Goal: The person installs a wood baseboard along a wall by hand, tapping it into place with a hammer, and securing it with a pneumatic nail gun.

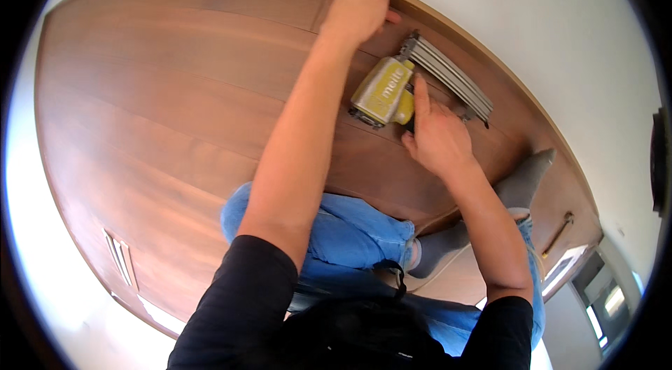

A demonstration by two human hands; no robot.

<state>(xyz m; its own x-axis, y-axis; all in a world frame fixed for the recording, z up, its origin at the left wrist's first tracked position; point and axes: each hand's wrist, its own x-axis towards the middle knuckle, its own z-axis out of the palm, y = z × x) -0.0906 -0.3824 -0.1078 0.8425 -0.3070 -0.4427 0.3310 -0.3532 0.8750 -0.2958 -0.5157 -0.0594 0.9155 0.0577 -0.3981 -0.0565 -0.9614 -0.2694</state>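
Brown plank floor [175, 55] runs toward a pale wall [560, 34] at upper right; in the upper middle, the right hand [439, 135] grips a yellow-green nailer [383, 93]; the left hand [355, 13] curls, holding I cannot tell what, if anything

The strips [117, 258] lie on the floor [175, 104], left of the nailer [383, 92].

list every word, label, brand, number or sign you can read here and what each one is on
Yellow-green nail gun, at the right hand: large pale lettering along its casing, partly legible; I won't copy out the wording.
Black clothing at the lower edge: small pale marks, too small to read.
I can make out no other text.
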